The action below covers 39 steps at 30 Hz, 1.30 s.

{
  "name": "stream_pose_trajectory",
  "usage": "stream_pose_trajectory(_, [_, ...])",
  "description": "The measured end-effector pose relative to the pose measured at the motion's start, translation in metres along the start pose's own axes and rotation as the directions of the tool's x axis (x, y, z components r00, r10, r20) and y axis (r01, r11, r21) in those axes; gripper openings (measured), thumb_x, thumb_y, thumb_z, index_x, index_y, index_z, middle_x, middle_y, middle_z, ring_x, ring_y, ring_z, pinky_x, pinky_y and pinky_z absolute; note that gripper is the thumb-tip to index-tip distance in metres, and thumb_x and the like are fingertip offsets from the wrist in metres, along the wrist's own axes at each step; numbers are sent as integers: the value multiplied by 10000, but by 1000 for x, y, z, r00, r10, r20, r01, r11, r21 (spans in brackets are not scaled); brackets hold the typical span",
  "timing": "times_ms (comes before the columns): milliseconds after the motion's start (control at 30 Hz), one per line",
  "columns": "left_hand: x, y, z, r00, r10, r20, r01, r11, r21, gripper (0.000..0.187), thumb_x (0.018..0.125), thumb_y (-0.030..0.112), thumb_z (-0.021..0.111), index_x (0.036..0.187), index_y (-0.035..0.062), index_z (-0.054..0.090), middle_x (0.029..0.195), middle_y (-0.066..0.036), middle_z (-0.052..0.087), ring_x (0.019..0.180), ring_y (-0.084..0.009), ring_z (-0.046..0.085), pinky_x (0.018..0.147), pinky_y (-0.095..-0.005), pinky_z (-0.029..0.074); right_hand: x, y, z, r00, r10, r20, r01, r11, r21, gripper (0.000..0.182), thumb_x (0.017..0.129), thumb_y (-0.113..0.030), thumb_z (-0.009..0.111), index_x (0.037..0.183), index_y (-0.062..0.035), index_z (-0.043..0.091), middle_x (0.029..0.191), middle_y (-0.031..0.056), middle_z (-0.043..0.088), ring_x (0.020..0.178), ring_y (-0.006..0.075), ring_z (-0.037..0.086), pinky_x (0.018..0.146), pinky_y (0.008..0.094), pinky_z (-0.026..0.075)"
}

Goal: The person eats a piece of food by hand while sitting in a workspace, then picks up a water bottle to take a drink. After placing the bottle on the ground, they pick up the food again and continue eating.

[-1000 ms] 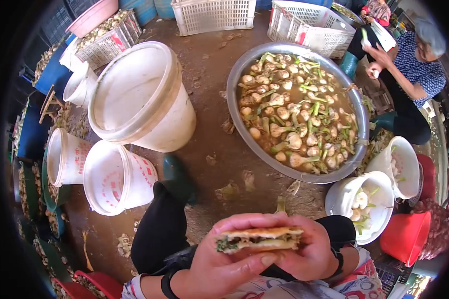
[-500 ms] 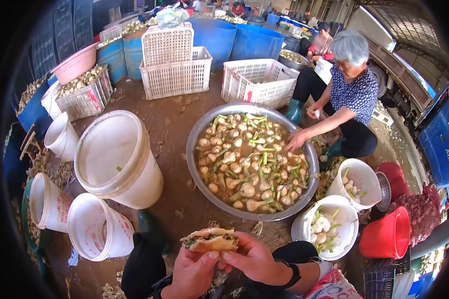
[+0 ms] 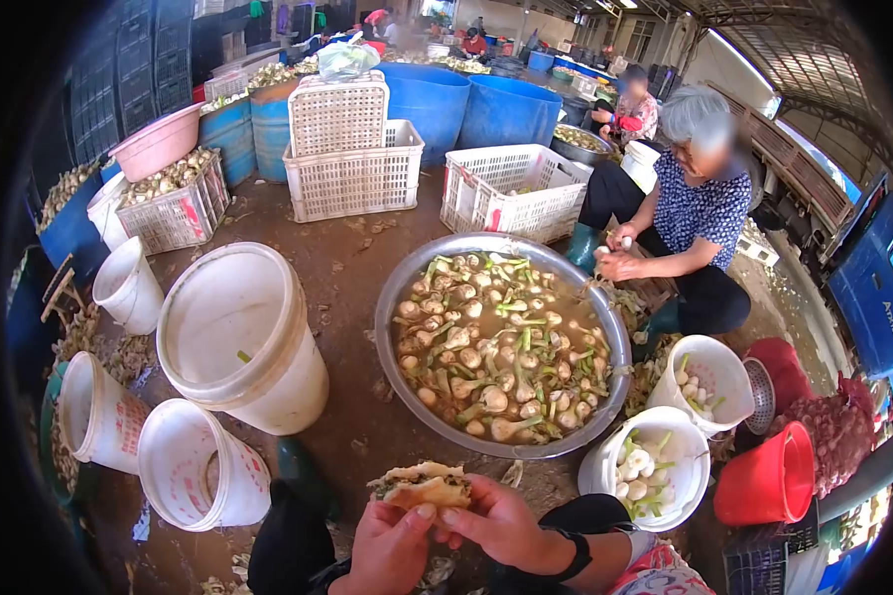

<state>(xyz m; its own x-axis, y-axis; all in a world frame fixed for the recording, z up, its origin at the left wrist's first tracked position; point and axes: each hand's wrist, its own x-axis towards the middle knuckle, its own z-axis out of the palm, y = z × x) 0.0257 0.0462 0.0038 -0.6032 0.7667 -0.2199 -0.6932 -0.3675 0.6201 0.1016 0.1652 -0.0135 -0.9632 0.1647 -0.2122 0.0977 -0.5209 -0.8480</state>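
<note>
Low in the view, a stuffed flatbread [image 3: 429, 487] with a dark green filling is held up in front of my lap. My left hand [image 3: 392, 545] grips its lower left side, thumb on the near face. On the right, my right hand [image 3: 503, 524] pinches the other end, its fingers curled underneath. Beyond my hands stands a wide metal basin [image 3: 511, 449] of brown water, full of garlic bulbs [image 3: 493, 399] with green stems. To the right of my hands, a white bucket [image 3: 593, 476] contains pale garlic bulbs [image 3: 637, 480].
A co-worker [image 3: 693, 223] sits across the basin, both hands at a bulb. Left are a big white bucket [image 3: 303, 387] and several smaller ones. White crates [image 3: 357, 183] and blue barrels [image 3: 511, 109] line the back. A red bucket [image 3: 759, 486] stands right.
The co-worker's hand has come out of the basin and joined the other over the bulb. The view has tilted up slightly. My hands keep hold of the flatbread, which is tipped slightly differently.
</note>
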Motion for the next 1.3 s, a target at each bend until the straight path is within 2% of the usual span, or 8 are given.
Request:
stream_pose_trajectory(333, [3,-3,-3,1000,-4,-4,4,1000,-10,199,846,91,510,1029,14,525,867,-87,597,641,-144,540,563,-272,455,1,-1,-2,1000,1,-22,-2,1000,-22,192,849,-147,546,983,-23,489,824,25,561,697,70,543,598,201,453])
stream_pose_trajectory(400, [5,-6,-14,995,-49,91,54,997,-56,352,831,107,541,1151,2,440,1029,-131,562,832,-196,554,673,-347,470,1,-1,-1,1000,1,-25,-2,1000,-28,186,849,-148,547,975,-24,489,815,26,560,693,70,542,596,200,452])
stream_pose_trajectory(533, [4,-6,-8,995,-25,95,29,999,-41,316,838,130,531,1116,-11,480,1006,-130,572,787,-185,549,642,-342,459,1,1,-3,1000,-12,-11,11,999,-52,178,849,-153,548,960,-27,491,803,26,559,690,71,543,594,199,450])
stream_pose_trajectory(600, [1,-4,0,1000,3,-19,-3,1000,12,201,849,90,503,1034,14,524,862,-92,599,639,-152,546,563,-277,460,-1,2,-3,1000,-14,-16,13,998,-54,177,848,-154,549,958,-27,492,810,23,558,691,71,543,594,198,450])
stream_pose_trajectory(933, [1,0,5,1000,0,-29,0,1000,5,228,850,72,484,1071,18,503,888,-98,598,652,-171,560,562,-283,470,2,5,-9,999,-20,48,23,997,-67,277,851,-176,544,1075,-29,473,923,29,562,753,100,560,627,226,473])
stream_pose_trajectory(1133, [5,-5,-5,999,19,31,-20,999,27,236,851,73,478,1082,29,498,900,-102,596,666,-183,573,563,-295,479,2,1,-7,999,-16,44,19,997,-69,258,848,-167,547,1055,-27,484,903,29,561,745,101,558,621,223,470])
stream_pose_trajectory(1200, [7,-5,-11,992,-31,119,36,999,-41,323,833,115,534,1125,-8,472,1009,-133,573,817,-196,558,653,-346,460,2,-3,-2,999,-28,25,30,997,-65,220,846,-155,550,1015,-27,490,852,15,551,705,79,535,598,207,451])
stream_pose_trajectory(1300, [1,1,6,1000,-4,12,4,998,68,244,850,86,483,1087,30,494,901,-103,597,682,-195,585,568,-304,488,2,-1,-2,999,-32,-6,32,997,-64,183,843,-149,555,972,-33,495,787,-1,537,656,55,508,568,188,427])
